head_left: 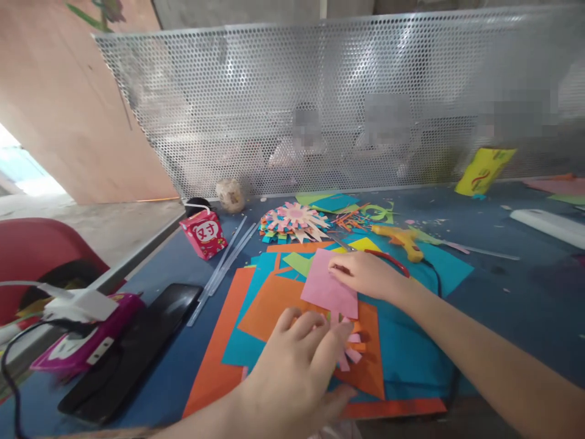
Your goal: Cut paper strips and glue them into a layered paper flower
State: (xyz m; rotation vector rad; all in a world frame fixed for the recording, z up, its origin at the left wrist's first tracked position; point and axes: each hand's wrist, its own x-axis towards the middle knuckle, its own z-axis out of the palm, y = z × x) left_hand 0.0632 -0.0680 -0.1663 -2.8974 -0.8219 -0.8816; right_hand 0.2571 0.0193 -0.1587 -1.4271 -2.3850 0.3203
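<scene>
My left hand [304, 360] is open, its fingers spread and bent over a pink and orange fringed paper piece [351, 353], which it partly hides. Just beyond it, my right hand [361, 274] has its fingers curled together at the upper right edge of a pink paper sheet [326, 286]. The pink sheet lies over orange paper [267, 305] and blue paper [402, 347]. Scissors with red handles [388, 261] lie partly behind my right hand. A yellow glue gun [402, 239] rests beyond my right wrist.
Fringed paper flowers [295, 221] and paper scraps lie farther back, before a perforated metal screen [274, 110]. Clear glue sticks [223, 262], a red drink box [204, 233], a black phone [132, 353] and a purple power strip [91, 341] are at left. A yellow packet [484, 172] stands back right.
</scene>
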